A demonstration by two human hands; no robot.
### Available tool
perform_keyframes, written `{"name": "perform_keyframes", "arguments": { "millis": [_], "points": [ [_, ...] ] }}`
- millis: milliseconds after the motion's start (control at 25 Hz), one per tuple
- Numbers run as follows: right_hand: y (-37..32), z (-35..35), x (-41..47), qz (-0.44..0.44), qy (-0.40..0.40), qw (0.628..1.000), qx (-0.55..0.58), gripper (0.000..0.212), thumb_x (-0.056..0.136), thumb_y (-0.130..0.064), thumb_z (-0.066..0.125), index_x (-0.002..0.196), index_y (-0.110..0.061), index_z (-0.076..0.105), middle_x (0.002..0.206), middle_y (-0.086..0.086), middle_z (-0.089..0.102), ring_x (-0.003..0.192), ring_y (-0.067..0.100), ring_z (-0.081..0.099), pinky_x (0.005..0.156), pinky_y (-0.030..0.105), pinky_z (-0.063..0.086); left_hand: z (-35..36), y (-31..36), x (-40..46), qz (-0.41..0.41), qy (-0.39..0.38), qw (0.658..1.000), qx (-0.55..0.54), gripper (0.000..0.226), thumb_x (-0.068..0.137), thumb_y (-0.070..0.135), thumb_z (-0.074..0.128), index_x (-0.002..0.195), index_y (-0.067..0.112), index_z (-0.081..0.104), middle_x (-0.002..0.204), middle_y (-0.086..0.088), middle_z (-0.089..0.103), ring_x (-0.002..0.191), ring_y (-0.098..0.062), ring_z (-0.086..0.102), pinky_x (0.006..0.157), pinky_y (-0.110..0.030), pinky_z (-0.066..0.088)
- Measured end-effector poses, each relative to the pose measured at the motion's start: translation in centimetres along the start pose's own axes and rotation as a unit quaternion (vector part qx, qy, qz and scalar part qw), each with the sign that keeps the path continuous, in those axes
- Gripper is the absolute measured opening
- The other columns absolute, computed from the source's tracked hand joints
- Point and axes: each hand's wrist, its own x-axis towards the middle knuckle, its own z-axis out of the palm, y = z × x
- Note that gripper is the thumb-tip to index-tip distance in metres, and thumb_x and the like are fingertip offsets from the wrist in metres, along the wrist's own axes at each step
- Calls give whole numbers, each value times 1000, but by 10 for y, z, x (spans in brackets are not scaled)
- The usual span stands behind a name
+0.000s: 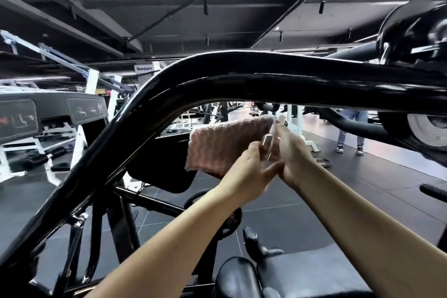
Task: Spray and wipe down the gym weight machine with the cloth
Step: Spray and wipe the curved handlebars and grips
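Observation:
The weight machine's thick black curved bar (217,80) arches across the view just above both raised hands. A pink towelling cloth (225,145) hangs below the bar, and my left hand (251,169) grips it at its right edge. My right hand (294,155) is pressed against the left hand and holds a small clear spray bottle (272,139), which is blurred; its top points up towards the bar. The cloth is apart from the bar.
The machine's black back pad (164,172), seat pads (290,276) and a weight plate (428,128) at the right surround me. White-framed machines (48,133) stand at the left. A person in jeans (350,133) stands on the dark floor at the far right.

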Motion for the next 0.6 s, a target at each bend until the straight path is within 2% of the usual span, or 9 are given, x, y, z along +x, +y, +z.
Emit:
{"name": "perform_keyframes", "arguments": {
  "millis": [80, 160, 200, 240, 280, 360, 440, 520, 600],
  "points": [
    [0, 10, -8, -4, -32, 999, 35, 24, 99, -33, 46, 88, -13, 54, 71, 3, 55, 57, 15, 55, 52, 28, 50, -7, -4, -4, -14, 20, 1000, -15, 40, 91, 37, 57, 120, 15, 40, 110, -1, 64, 91, -14, 62, 80, -32, 50],
    [5, 18, -10, -25, -58, 996, 60, 26, 98, -33, 47, 104, -10, 56, 87, 9, 64, 69, 19, 64, 63, 31, 55, -17, -9, -11, -6, 38, 999, -19, 38, 94, 37, 51, 122, 15, 39, 110, 1, 64, 93, -17, 64, 85, -41, 52],
    [8, 21, -9, -48, -41, 997, 34, 32, 98, -34, 48, 113, -7, 54, 94, 12, 65, 75, 21, 65, 68, 33, 56, -23, -10, -14, -1, 53, 998, -26, 38, 94, 37, 49, 123, 14, 38, 110, 4, 63, 92, -15, 65, 86, -42, 52],
    [10, 23, -5, -89, 0, 995, -54, 37, 97, -35, 49, 119, -5, 51, 98, 12, 62, 80, 21, 63, 73, 32, 55, -31, -12, -17, 11, 77, 996, -42, 37, 94, 37, 47, 122, 14, 38, 108, 5, 63, 88, -12, 66, 85, -42, 52],
    [11, 24, 1, -140, 62, 971, -182, 41, 96, -36, 49, 124, -5, 48, 104, 11, 56, 89, 22, 58, 81, 32, 52, -39, -15, -19, 24, 114, 992, -41, 34, 94, 36, 46, 119, 14, 39, 104, 9, 62, 83, -7, 65, 83, -42, 53],
    [9, 24, 8, -207, 169, 884, -383, 48, 95, -41, 48, 132, -11, 42, 123, 11, 45, 115, 25, 45, 101, 43, 38, -58, -23, -19, 32, 203, 979, 12, 37, 95, 34, 47, 125, 14, 37, 108, 6, 61, 83, -12, 66, 79, -43, 55],
    [8, 27, 18, -220, 139, 852, -455, 53, 95, -44, 45, 135, -10, 38, 132, 15, 42, 123, 30, 40, 105, 47, 32, -75, -30, -15, 9, 273, 959, 74, 46, 96, 30, 47, 132, 5, 34, 120, -14, 59, 100, -31, 61, 87, -42, 50],
    [6, 30, 30, -208, 94, 869, -439, 52, 95, -42, 48, 130, -5, 40, 128, 18, 45, 123, 31, 40, 102, 39, 33, -90, -35, -5, -56, 302, 940, 147, 43, 98, 26, 45, 129, -2, 41, 123, -21, 57, 113, -35, 54, 90, -30, 37],
    [1, 31, 41, -214, 84, 876, -424, 44, 93, -39, 55, 118, -4, 48, 117, 15, 54, 115, 29, 47, 93, 32, 37, -99, -30, 2, -107, 307, 928, 183, 40, 99, 27, 41, 127, -1, 47, 127, -18, 57, 119, -31, 50, 89, -26, 31]
  ]
}}
